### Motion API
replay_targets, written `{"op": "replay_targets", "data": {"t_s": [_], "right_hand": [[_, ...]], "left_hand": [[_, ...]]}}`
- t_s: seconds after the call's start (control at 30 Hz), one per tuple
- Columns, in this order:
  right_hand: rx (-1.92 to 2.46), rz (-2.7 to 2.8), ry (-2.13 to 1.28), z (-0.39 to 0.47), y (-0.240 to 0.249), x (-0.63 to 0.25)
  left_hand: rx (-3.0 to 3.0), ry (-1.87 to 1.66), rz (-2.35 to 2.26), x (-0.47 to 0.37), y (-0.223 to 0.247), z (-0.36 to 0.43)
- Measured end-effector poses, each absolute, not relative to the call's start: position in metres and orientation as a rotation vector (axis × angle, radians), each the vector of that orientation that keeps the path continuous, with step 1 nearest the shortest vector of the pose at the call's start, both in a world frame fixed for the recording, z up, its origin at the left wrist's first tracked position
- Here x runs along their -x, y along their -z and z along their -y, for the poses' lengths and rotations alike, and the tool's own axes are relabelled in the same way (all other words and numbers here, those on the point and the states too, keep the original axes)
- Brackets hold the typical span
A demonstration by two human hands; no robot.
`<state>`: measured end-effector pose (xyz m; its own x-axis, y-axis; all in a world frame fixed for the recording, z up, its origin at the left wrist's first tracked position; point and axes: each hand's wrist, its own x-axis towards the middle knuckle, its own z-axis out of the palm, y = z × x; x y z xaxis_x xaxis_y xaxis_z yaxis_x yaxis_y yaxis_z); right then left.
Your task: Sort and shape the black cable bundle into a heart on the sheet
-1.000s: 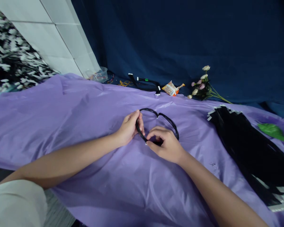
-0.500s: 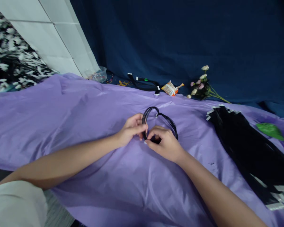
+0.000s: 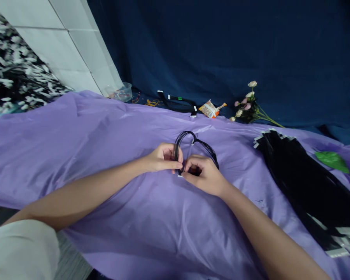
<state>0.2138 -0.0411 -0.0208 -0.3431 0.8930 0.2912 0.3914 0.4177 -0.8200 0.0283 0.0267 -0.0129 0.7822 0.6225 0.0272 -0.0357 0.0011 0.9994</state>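
A bundle of thin black cables (image 3: 207, 147) curves in loops above the purple cloth (image 3: 119, 136), pinched together at its top middle by a small pale piece. My left hand (image 3: 167, 157) has its fingers and thumb closed round the left side of the bundle. Close beside it, my right hand (image 3: 202, 173) pinches the lower part of the same cables, thumb toward the left hand. A small white end shows just below the fingertips. The cable part inside the right hand is mostly hidden.
On the right lies a thick stack of black cables (image 3: 309, 186) with white ends, beside a green leaf (image 3: 332, 161). Along the back are artificial flowers (image 3: 245, 107), a snack packet (image 3: 211, 109), loose black cables (image 3: 182, 103) and a clear tub (image 3: 122, 92).
My left thumb has moved slightly down along the cables. The right hand has shifted a little to the right, and more of the white end shows.
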Motion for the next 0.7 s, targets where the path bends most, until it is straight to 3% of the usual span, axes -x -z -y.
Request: {"op": "replay_targets", "data": {"t_s": [0.37,0.47,0.6,0.7], "right_hand": [[1.426,1.466,-0.627,0.040,0.028,-0.210],[1.445,1.333,-0.334,0.038,0.033,-0.213],[1.328,1.591,0.141,0.040,0.029,-0.214],[1.209,1.788,0.253,0.041,0.026,-0.214]], "left_hand": [[-1.508,-0.463,-0.425,-0.029,0.015,-0.031],[-1.535,-0.468,-0.409,-0.028,0.015,-0.031],[-1.521,-0.475,-0.436,-0.028,0.015,-0.030],[-1.483,-0.489,-0.450,-0.028,0.016,-0.030]]}}
